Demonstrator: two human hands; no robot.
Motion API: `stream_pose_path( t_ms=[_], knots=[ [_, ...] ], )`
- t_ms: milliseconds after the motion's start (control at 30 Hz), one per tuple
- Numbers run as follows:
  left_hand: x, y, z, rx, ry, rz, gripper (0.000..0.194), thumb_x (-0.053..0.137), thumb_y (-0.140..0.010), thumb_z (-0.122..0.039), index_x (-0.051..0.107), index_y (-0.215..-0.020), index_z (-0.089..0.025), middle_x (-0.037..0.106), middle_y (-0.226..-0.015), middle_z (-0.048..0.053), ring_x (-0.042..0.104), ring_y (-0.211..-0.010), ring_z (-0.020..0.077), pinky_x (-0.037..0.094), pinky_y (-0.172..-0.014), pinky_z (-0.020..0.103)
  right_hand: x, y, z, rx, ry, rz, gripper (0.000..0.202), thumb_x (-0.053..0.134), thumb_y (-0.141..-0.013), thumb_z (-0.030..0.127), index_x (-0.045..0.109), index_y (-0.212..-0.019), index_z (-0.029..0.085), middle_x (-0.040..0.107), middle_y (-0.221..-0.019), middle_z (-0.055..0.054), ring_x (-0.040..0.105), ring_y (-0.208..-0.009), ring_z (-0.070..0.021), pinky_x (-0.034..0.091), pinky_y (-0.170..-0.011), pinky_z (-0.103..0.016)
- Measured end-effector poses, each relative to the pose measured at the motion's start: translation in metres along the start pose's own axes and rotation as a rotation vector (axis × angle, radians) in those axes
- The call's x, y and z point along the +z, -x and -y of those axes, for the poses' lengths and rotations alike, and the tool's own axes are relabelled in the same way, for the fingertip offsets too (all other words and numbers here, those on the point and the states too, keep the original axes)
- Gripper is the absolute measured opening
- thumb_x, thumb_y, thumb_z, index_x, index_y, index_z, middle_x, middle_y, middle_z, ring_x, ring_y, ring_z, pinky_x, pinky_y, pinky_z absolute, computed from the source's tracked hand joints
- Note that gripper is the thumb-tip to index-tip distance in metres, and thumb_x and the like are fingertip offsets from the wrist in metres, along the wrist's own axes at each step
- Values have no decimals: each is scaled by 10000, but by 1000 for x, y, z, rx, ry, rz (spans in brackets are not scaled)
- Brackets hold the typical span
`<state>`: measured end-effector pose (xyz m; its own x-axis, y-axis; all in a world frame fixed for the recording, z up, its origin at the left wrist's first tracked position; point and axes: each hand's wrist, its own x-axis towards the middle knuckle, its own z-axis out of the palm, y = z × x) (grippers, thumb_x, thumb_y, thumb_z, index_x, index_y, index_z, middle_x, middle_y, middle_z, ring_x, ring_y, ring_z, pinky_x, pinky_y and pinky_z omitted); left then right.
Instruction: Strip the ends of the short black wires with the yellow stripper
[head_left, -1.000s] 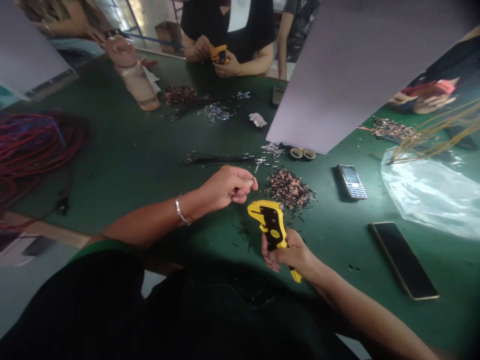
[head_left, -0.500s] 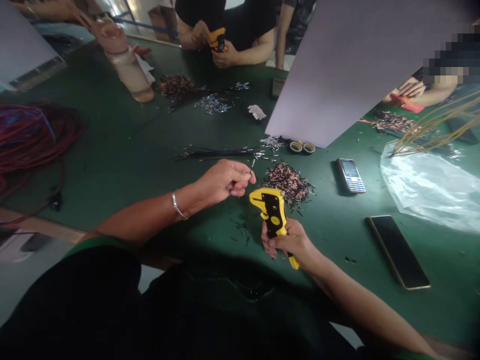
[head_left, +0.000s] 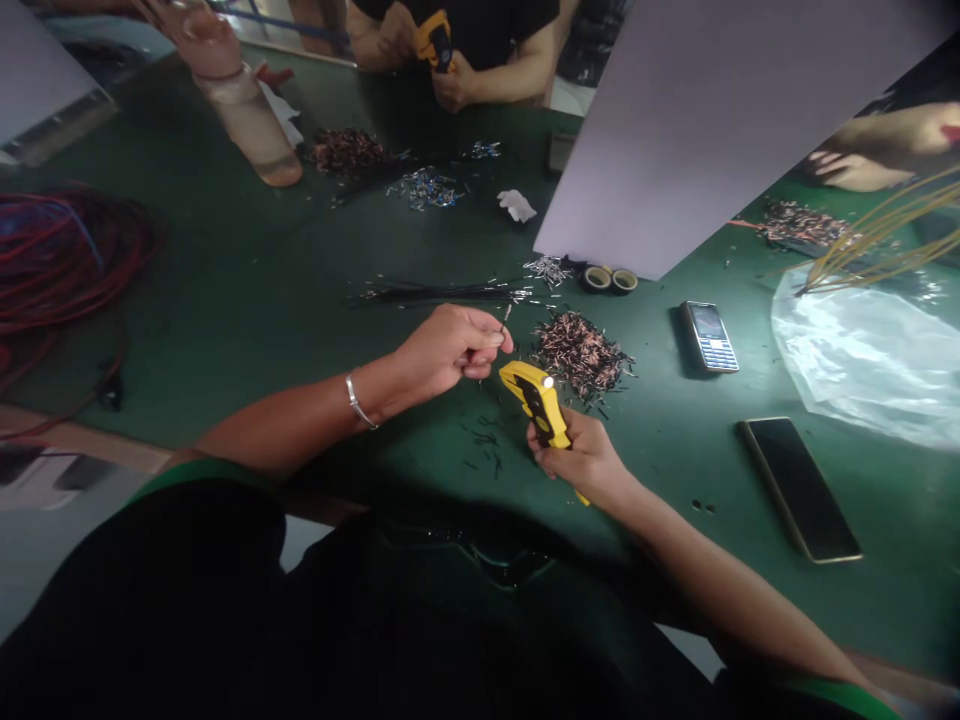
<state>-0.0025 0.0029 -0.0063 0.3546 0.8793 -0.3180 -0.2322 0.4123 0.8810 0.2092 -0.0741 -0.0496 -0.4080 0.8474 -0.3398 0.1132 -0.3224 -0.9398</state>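
My left hand [head_left: 469, 345] pinches a thin dark wire [head_left: 506, 316] with a light tip, pointing up between thumb and forefinger. In my right hand [head_left: 577, 452] is a yellow and black wire stripper [head_left: 541, 402], its head just right of and below my left fingertips. Behind the tool's head lies a pile of copper and black wire bits [head_left: 581, 350]. Beyond my left hand, a bundle of black wires [head_left: 420, 291] lies across the green table [head_left: 247, 250], its right end near small silvery pieces [head_left: 549, 271]. A few dark scraps [head_left: 486, 442] are scattered below my left hand.
On the right are a keypad phone [head_left: 709, 337], a smartphone [head_left: 802, 488] and a clear plastic bag [head_left: 862, 370]. A pale panel [head_left: 660, 130] stands behind two tape rolls [head_left: 610, 279]. Red cables [head_left: 67, 260] lie left, a bottle [head_left: 255, 125] behind. Other people's hands work opposite and right.
The wire stripper in my right hand has turned, showing more of its yellow edge. The view has shifted slightly. At the far right, another person's hands have moved.
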Motion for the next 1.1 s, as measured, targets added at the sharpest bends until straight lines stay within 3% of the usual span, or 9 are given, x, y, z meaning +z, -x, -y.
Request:
stream_pose_path(
  t_ms=[67,200,433,533,833,1100],
  knots=[
    [-1,0,1,16,-7,-1,215,496,-803,19,624,-651,-61,391,-410,-33,253,-366,9,219,-408,197,-1,-1,-1,9,5,6,180,570,-563,102,582,-732,162,540,-606,35,455,-463,-82,363,-422,-224],
    [-6,-1,4,-6,-3,66,173,523,-799,9,634,-683,-58,400,-441,-29,249,-377,9,218,-408,198,1,8,1,75,-142,134,194,580,-571,98,578,-754,163,546,-603,33,465,-440,-90,383,-417,-244],
    [-5,-4,6,-105,71,159,171,516,-807,-16,630,-688,-61,375,-471,-30,213,-380,11,198,-389,187,7,13,7,72,-226,209,168,622,-588,87,595,-738,158,561,-602,22,480,-456,-97,385,-435,-255],
    [-6,-4,2,-86,86,163,179,503,-812,-17,631,-692,-57,377,-474,-28,229,-381,12,211,-391,183,7,10,5,74,-253,251,143,635,-606,115,588,-733,160,554,-604,22,479,-449,-98,388,-435,-261],
    [-4,0,-4,2,14,111,194,511,-813,-2,625,-672,-68,392,-447,-28,242,-372,10,212,-389,185,8,5,-1,-22,108,168,117,596,-618,134,557,-719,179,527,-620,24,447,-535,-104,362,-484,-241],
    [-6,-3,-5,11,2,123,197,509,-822,-1,625,-678,-67,389,-443,-32,237,-373,7,206,-396,193,8,3,-4,-3,62,174,119,599,-628,147,550,-731,181,518,-619,22,449,-526,-108,362,-479,-247]
  ],
)
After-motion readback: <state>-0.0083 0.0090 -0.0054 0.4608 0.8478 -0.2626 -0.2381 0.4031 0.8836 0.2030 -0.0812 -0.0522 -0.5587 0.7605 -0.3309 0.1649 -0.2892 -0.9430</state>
